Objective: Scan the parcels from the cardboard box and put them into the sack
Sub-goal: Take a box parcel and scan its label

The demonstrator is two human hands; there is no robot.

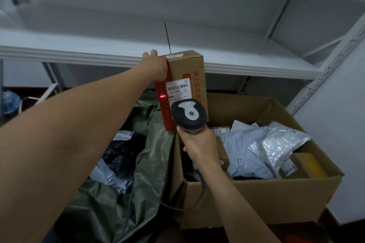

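The left arm reaches straight out from the lower left, wrist level, and the left hand (pixel 156 67) holds a tall cardboard parcel (pixel 187 69) upright in the air. Its grip is clamped on the parcel's top left corner, the fingers curled over the far side and out of sight. The parcel hangs in front of the edge of a white metal shelf (pixel 59 47), above the seam where the sack and the cardboard box meet. Red tape runs down its left edge, and a white shipping label (pixel 178 89) with a barcode faces the camera.

The right forearm rises from the bottom centre, and the right hand (pixel 197 142) has its grip closed round the handle of a dark grey scanner (pixel 188 113). The scanner's head points at the parcel, just below the label. A red laser dot (pixel 163 96) lies on the red tape just left of the label. The scanner's grey cable (pixel 177 207) loops down across the box's near corner.

The cardboard box (pixel 256 193) stands open at right, holding grey mailers (pixel 246 150), a silver one (pixel 280 144) and a yellow item (pixel 310 163). The green woven sack (pixel 154 156) lies open at left, touching the box, with a black bagged parcel (pixel 122 154) and pale mailers (pixel 110 175) inside.
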